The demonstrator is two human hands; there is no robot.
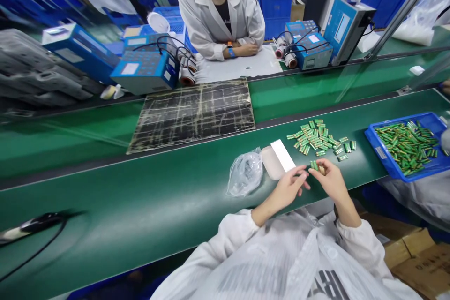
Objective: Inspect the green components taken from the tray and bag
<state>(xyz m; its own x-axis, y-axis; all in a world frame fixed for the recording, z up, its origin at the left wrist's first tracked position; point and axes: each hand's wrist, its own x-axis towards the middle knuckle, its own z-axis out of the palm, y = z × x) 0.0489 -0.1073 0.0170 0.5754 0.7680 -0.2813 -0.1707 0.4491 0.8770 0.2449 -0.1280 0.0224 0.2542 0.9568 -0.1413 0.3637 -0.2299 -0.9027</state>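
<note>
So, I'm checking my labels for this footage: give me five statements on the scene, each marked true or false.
1. The right hand holds green cylinders. True.
2. A clear plastic bag lies beside the white box. True.
3. The left hand grips the bag. False: it grips nothing visible.
4. The blue tray is empty. False: a pile of green cylinders lies in it.
5. The person opposite wears a white coat. True.

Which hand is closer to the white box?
Left. The left hand is right at the box's near right corner; can't tell if touching. The right hand is farther to the right, holding small green cylinders.
</note>
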